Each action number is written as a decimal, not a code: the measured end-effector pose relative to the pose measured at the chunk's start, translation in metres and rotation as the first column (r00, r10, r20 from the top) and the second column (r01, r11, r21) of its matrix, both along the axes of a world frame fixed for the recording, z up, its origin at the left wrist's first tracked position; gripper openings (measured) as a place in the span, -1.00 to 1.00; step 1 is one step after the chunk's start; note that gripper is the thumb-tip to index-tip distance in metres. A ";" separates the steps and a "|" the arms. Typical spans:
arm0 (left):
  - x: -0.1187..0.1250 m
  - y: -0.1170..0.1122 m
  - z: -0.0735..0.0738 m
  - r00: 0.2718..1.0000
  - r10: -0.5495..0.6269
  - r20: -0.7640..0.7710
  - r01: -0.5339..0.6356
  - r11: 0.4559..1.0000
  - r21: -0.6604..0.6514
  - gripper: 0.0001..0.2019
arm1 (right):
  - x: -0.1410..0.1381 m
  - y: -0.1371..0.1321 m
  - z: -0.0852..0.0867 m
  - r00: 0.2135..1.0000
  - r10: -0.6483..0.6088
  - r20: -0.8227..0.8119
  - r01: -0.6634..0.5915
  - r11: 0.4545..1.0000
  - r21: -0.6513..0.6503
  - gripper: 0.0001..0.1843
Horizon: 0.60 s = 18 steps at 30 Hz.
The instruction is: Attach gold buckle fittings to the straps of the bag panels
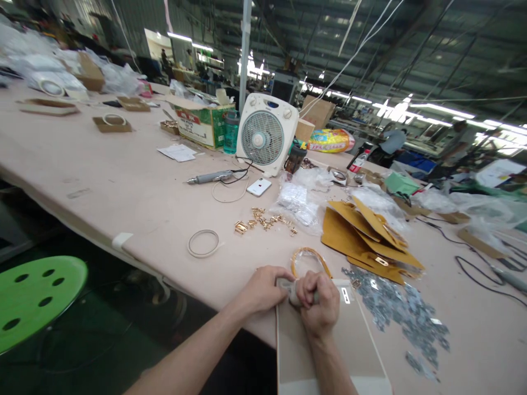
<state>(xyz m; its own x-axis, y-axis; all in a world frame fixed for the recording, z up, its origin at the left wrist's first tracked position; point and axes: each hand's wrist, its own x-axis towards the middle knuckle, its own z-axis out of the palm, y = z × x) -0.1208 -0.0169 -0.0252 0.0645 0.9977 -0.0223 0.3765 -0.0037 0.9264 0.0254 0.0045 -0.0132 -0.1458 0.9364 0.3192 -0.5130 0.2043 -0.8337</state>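
A flat beige panel (349,340) lies at the table's near edge, with a small metal plate (345,295) near its top. My left hand (268,288) grips the panel's upper left corner, its thumb and forefinger curled around that edge. Beside it, my right hand (320,303) is closed in a fist over the panel's upper part. A greyish end shows between the two hands, but what the fist holds is mostly hidden. Just beyond my fingers lies a mustard-yellow ring of strip (310,253). Many small grey metal plates (399,310) are scattered to the right.
Mustard-yellow pieces (362,236) are stacked at right. Gold-coloured hardware (263,219), a tape roll (203,243), a phone (259,187) and a grey pen-shaped tool (209,177) lie farther out. A white fan (267,134) stands behind. At left is a green stool (41,296).
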 end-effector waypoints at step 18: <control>0.000 -0.001 0.002 0.997 -0.047 0.059 0.049 0.998 -0.036 -0.60 | -0.008 0.020 0.001 0.976 0.139 0.168 -0.125 0.988 -0.092 -0.58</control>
